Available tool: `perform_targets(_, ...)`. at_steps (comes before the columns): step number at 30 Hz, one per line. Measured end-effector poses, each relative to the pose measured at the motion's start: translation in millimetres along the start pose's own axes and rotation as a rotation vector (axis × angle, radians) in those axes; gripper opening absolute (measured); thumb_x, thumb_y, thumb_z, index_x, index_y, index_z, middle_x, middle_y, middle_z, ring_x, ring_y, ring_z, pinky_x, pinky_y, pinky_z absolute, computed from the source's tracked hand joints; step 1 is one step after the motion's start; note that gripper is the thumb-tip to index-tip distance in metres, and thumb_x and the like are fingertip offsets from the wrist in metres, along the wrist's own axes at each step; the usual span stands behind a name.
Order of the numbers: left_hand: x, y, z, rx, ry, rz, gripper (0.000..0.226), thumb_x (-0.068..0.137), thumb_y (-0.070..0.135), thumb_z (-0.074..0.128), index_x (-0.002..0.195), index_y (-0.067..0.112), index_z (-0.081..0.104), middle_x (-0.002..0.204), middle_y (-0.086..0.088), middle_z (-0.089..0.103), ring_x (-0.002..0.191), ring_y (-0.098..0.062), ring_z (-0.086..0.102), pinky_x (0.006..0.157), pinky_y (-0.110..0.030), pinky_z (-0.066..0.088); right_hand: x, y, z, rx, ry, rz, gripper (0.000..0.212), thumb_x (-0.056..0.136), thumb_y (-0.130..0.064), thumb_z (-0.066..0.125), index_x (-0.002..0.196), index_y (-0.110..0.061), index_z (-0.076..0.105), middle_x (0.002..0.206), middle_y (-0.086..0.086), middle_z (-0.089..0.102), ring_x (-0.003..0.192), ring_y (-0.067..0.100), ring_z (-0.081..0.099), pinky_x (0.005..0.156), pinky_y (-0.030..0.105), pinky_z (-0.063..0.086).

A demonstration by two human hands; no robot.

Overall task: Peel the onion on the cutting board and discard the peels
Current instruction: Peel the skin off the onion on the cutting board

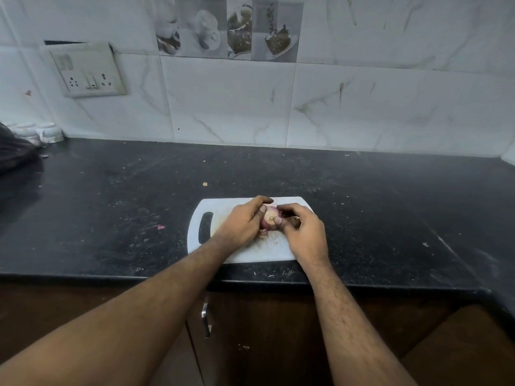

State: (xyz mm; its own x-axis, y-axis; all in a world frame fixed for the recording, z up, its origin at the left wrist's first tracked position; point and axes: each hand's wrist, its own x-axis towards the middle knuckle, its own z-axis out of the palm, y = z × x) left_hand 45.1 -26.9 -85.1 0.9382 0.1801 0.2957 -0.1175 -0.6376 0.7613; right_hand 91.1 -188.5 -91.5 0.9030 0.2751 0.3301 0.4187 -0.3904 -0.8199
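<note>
**Onion's wedged right between both hands, cut end facing me**

Nearest the bench [111,207] edge, the left hand [242,223] cups the small purple-skinned onion [269,218] from 9 o'clock, fingers curled round its far side. The right hand [302,227] sits at 3 o'clock, fingertips pinching at the skin near the top. The onion sits over the middle of the white plastic cutting board [223,207], pale trimmed end tilted toward the camera. Both hands are equally close, so I'd guess the right peels while the left turns. A few scraps lie underneath.
</note>
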Motion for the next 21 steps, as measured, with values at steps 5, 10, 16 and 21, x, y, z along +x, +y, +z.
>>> perform_targets(5,-2.6,2.1,1.7,0.004,-0.097,0.058,0.041,0.095,0.036,0.074,0.117,0.017,0.045,0.099,-0.001,0.069,0.072,-0.004,0.061,0.066,-0.019,0.048,1.3,1.0,-2.0,0.032,0.082,0.048,0.015,0.094,-0.018,0.077,0.108,-0.019,0.081,0.097,-0.013,0.078,0.084,-0.007,0.067,0.067,0.0,0.046)
perform_targets(10,-0.2,1.1,1.0,0.032,-0.097,0.067,0.042,0.091,0.024,0.08,0.115,0.016,0.046,0.092,0.004,0.062,0.065,-0.004,0.057,0.055,-0.014,0.045,2.3,3.1,0.2,-0.037,0.113,0.041,0.021,0.095,-0.012,0.074,0.113,-0.018,0.081,0.109,-0.007,0.079,0.099,0.004,0.07,0.075,-0.001,0.041)
perform_targets(16,-1.5,0.2,1.0,0.08,-0.084,0.125,0.032,0.097,0.023,0.07,0.119,0.013,0.05,0.106,-0.003,0.066,0.09,-0.016,0.061,0.072,-0.018,0.046,-0.2,1.0,-0.5,-0.077,0.107,0.026,0.023,0.097,-0.011,0.07,0.118,-0.016,0.079,0.113,-0.002,0.08,0.106,0.011,0.073,0.092,0.02,0.054)
perform_targets(21,-1.1,0.9,0.4,0.085,-0.076,0.112,0.035,0.098,0.026,0.069,0.125,0.011,0.051,0.111,-0.003,0.066,0.096,-0.018,0.061,0.077,-0.021,0.046,-2.2,-1.3,-1.2,-0.101,0.087,0.034,0.024,0.098,-0.014,0.069,0.12,-0.017,0.078,0.107,-0.002,0.081,0.096,0.013,0.075,0.09,0.034,0.062)
